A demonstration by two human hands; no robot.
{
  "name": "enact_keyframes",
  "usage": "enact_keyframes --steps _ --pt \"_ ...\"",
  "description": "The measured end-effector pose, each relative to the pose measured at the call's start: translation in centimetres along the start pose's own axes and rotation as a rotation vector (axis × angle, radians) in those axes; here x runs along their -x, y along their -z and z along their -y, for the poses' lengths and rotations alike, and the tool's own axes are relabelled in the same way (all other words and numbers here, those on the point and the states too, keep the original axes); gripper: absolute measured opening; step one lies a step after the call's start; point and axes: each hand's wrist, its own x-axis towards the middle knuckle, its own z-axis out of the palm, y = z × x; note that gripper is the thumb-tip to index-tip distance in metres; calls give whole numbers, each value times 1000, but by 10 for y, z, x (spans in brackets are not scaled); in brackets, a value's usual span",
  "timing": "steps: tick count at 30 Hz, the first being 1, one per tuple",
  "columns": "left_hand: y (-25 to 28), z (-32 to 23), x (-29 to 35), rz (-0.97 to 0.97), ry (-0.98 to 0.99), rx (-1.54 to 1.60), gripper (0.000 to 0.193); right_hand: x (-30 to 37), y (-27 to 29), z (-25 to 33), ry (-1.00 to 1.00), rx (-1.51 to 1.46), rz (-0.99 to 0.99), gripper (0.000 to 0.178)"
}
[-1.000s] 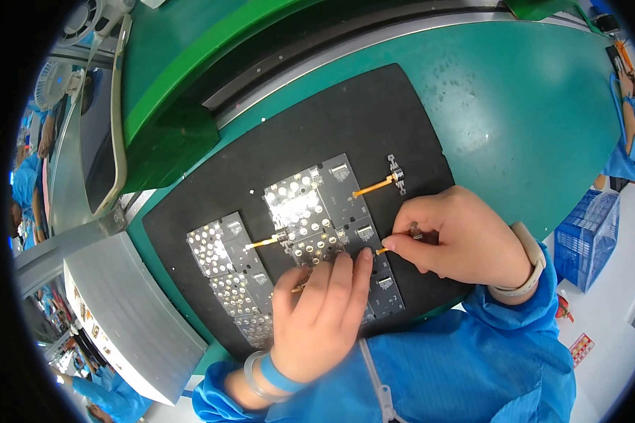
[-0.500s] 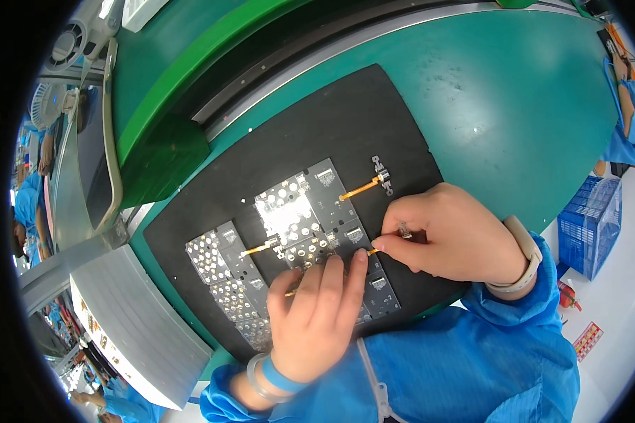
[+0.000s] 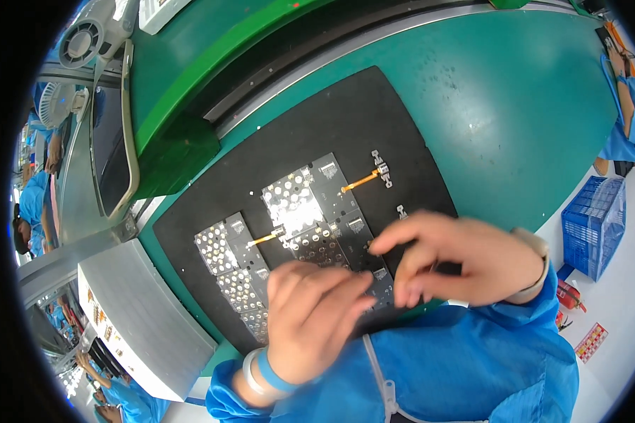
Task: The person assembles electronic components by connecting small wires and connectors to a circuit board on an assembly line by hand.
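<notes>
Both hands are smeared by motion over the lower right part of a circuit board panel [image 3: 346, 222]. My left hand [image 3: 310, 317] hovers over its lower boards with the fingers bent; whether they hold anything is hidden. To the right, my right hand [image 3: 466, 257] is at the panel's edge, thumb and forefinger apart, with nothing visible between them. An orange flex cable [image 3: 362, 181] with a grey metal connector piece sticks out from the upper right board. Another flex cable [image 3: 267, 237] points left from the panel. Just above my right fingers a small metal connector [image 3: 401, 211] shows.
A second board panel [image 3: 234, 264] lies to the left on the black mat [image 3: 317, 113]. A white stack of trays [image 3: 148, 310] stands at the lower left. Behind the mat runs a green machine frame [image 3: 190, 84]. A blue basket [image 3: 594, 225] is at the right; a co-worker's arm [image 3: 628, 106] shows beyond.
My right hand has moved down and right off the flex cable at the panel's edge, and its fingers have parted. My left fingers have lifted and bent. The view has shifted slightly.
</notes>
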Motion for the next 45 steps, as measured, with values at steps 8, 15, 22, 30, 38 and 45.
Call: enact_keyframes --steps 8,15,22,30,38,45 --pt "-4 -9 -1 3 -109 222 27 -3 -22 -2 7 34 76 36" --pt "-14 -14 10 -68 -182 38 28 4 -24 -1 -92 212 -22 9" --pt "-20 -16 13 -68 -264 6 29 11 -32 -15 1 246 -35 9" --pt "-22 -11 25 -19 -315 -198 26 20 -29 -13 -5 344 -39 10" --pt "-16 -16 34 168 -243 -121 25 6 -24 -17 -79 484 -301 16" --pt "-26 -14 35 86 -195 -448 32 4 -23 -18 -93 496 -307 17"
